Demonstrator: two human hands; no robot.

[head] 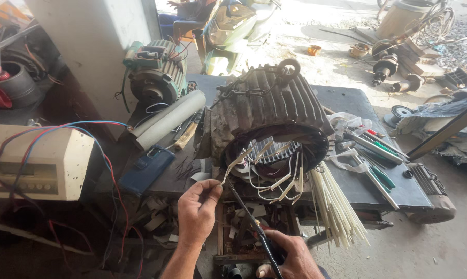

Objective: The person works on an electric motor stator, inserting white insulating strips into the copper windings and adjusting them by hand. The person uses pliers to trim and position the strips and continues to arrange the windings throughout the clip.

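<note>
Motor shell (274, 111), big, dark and ribbed, lies on its side on the gray tabletop (347, 108) with its open end turned to us. Inside we see shiny metal slots and many white sleeved wires (274, 175) that spill out of the front.

Our left hand (198, 207) is closed in a pinch on the end of one white wire near the shell's lower left rim. Our right hand (290, 254) is wrapped around the dark handle of a long thin tool (246, 209). The tool slants up to the spot where the left hand pinches.

Just right of the shell, a bunch of white sticks (337, 204) hangs over the tabletop edge, close to the right hand. Past them lie pliers with green handles (380, 175) and other long tools, with some clear plastic wrap (347, 126) near them.

Left of the shell lie a dark blue phone case (146, 168), a wooden handle (186, 135) and a gray roll (169, 119). A smaller green motor (156, 75) stands behind the roll. At the far left sits a cream box (42, 163) with red and blue wires (88, 125) looping over it.

Under the tabletop edge, between our hands, we see a wooden crate (238, 227) full of paper scraps. Far back on the sunny ground stand a green scooter (233, 26) and rusty motor parts (393, 64).
</note>
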